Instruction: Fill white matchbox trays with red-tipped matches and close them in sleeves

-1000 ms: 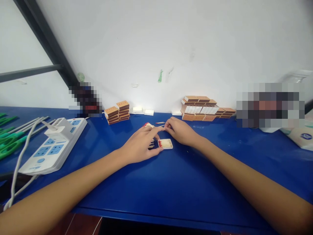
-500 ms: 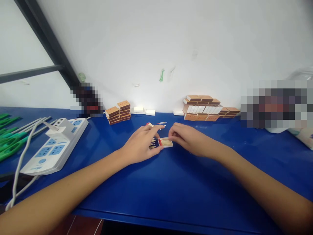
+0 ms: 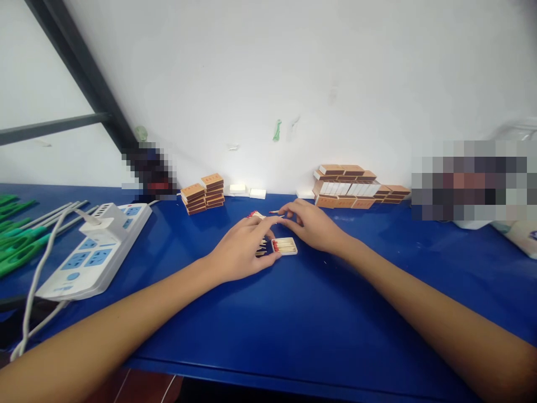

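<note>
A small white matchbox tray lies on the blue table with a row of red-headed matches in it. The thumb and a fingertip of my left hand grip its left end, while the index finger stretches out above. Partly hidden under that palm is a pile of loose matches, and more red heads show behind the knuckles. Just behind the tray, the thumb and fingers of my right hand pinch at a match by my left index fingertip.
Stacked matchboxes stand at the wall, a small pile on the left and a larger one on the right. White trays lie between them. At left are a power strip with a cable and green-handled tools.
My right hand has moved from the tray's right end up and left to the loose matches behind it. My left hand has stayed at the tray.
</note>
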Demonstrator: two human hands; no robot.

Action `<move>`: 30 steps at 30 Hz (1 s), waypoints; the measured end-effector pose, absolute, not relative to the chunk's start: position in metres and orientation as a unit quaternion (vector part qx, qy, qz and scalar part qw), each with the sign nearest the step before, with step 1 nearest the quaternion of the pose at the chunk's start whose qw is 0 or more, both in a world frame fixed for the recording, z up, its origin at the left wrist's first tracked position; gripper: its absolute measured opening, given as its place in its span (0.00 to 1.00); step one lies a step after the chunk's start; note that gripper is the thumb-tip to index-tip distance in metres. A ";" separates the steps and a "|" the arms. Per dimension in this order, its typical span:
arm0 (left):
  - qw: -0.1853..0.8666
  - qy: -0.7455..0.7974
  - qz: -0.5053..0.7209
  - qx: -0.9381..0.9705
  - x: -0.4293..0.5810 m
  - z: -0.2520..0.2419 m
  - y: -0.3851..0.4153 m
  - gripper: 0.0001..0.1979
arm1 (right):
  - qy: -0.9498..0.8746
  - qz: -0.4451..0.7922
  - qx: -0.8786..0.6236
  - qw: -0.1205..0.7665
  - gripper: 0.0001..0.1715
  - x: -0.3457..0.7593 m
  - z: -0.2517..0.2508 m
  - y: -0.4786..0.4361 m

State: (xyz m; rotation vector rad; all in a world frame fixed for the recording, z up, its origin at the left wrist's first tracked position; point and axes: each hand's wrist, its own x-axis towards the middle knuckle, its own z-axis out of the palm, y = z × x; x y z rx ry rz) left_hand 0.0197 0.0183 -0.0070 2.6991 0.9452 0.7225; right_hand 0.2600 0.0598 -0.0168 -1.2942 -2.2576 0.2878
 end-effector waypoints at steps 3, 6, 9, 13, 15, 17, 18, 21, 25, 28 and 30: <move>0.092 0.315 0.242 0.913 0.019 -0.007 0.018 0.30 | -0.839 0.083 -0.475 0.251 0.07 0.251 -0.026 0.072; 0.092 0.314 0.243 0.913 0.019 -0.007 0.019 0.30 | -0.831 0.077 -0.497 0.237 0.05 0.250 -0.030 0.078; 0.092 0.317 0.245 0.912 0.020 -0.007 0.019 0.31 | -0.828 0.083 -0.505 0.230 0.09 0.255 -0.026 0.075; 0.084 0.333 0.250 0.905 0.020 -0.006 0.019 0.33 | -0.827 0.106 -0.485 0.263 0.08 0.259 -0.010 0.053; 0.079 0.333 0.252 0.905 0.021 -0.007 0.019 0.34 | -0.843 0.134 -0.448 0.266 0.08 0.257 -0.003 0.040; 0.074 0.328 0.254 0.907 0.021 -0.008 0.019 0.35 | -0.866 0.149 -0.415 0.238 0.07 0.254 -0.001 0.029; 0.073 0.326 0.256 0.907 0.021 -0.008 0.020 0.35 | -0.874 0.151 -0.406 0.220 0.07 0.253 -0.001 0.026; 0.083 0.326 0.256 0.906 0.021 -0.009 0.021 0.33 | -0.880 0.153 -0.403 0.196 0.07 0.252 -0.005 0.023; 0.096 0.326 0.258 0.904 0.022 -0.010 0.023 0.33 | -0.883 0.157 -0.388 0.213 0.05 0.260 -0.010 0.027; 0.100 0.323 0.259 0.905 0.022 -0.009 0.024 0.33 | -0.886 0.167 -0.374 0.216 0.06 0.265 -0.010 0.027; 0.100 0.323 0.257 0.905 0.023 -0.009 0.023 0.33 | -0.886 0.170 -0.373 0.216 0.07 0.266 -0.009 0.027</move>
